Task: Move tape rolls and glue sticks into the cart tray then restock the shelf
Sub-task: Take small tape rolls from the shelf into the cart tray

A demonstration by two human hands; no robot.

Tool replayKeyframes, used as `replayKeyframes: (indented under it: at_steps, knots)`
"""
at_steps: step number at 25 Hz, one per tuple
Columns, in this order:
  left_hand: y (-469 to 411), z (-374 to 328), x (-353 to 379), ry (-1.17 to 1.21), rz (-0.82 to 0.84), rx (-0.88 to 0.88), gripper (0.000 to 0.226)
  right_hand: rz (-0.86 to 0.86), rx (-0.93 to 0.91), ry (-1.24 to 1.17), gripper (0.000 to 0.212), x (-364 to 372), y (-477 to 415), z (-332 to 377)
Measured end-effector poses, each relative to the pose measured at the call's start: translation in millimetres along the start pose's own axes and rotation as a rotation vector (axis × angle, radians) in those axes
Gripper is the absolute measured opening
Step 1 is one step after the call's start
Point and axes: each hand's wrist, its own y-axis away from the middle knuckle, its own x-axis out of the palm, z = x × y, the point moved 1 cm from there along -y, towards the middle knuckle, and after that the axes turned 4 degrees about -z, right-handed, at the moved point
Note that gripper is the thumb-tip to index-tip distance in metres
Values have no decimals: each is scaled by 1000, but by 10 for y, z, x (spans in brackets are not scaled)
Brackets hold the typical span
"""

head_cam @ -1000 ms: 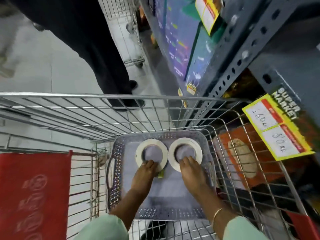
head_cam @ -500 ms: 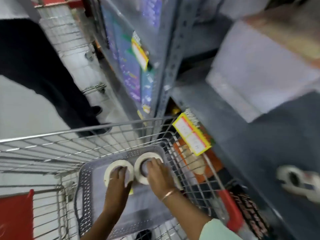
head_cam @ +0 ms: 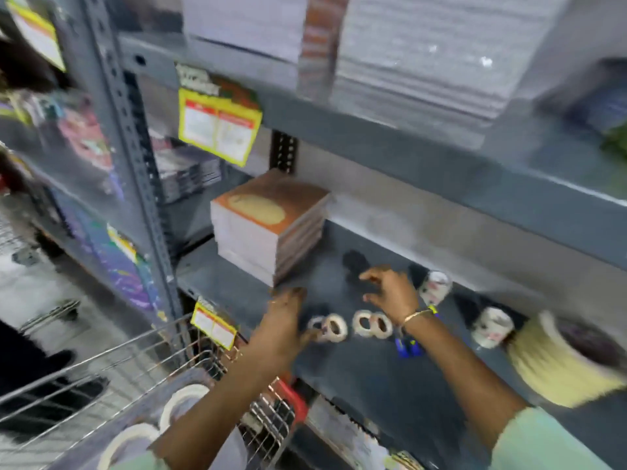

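Two pairs of small clear tape rolls lie on the grey shelf (head_cam: 373, 374): one pair (head_cam: 328, 328) by my left hand (head_cam: 284, 329), the other (head_cam: 372, 323) just below my right hand (head_cam: 390, 288). Both hands hover over the shelf with fingers apart and hold nothing; my left fingertips are beside the left pair, and blur hides whether they touch. Blue glue sticks (head_cam: 409, 347) lie under my right wrist. Down at the lower left, two large white tape rolls (head_cam: 179, 401) rest in the grey tray (head_cam: 190, 376) inside the wire cart (head_cam: 101, 368).
A stack of brown-covered books (head_cam: 271, 225) stands at the shelf's left. Two printed tape rolls (head_cam: 492, 325) and a big yellowish roll (head_cam: 556, 364) sit at the right. Yellow price tags (head_cam: 213, 325) hang from the shelf edge. A person's dark legs (head_cam: 37, 368) stand at the left.
Both hands let go of the two large tape rolls in the cart tray and rose to the shelf. The view swung up and right from the cart to the shelf.
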Motion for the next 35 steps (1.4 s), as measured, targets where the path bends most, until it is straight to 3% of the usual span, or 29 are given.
replayKeyframes:
  at_steps: [3,6,11,15,23,29,35]
  knots:
    - [-246,-318,382,-234,268,-3,78,236,28,251,62,63,71,-402]
    - [-306,-370,595,-325,368,-33,73,319,48,321,70,240,168,-516]
    - [-258,-326,663,-302,262,-10,41,195,-4,352,48,402,223,-550]
    - [-259,-293,459,-312,183,21,53,213,-46,336,50,340,117,-433]
    - [-183,-140,421,-226,290,-110,65,385,-53,375,69,427,75,-229]
    - [-195,-110,415,-256,281,-102,52,344,-84,342,36,379,139,-91]
    - [-36,258,-138,-272,76,-129,51,239,-247,161,40,398,26,502]
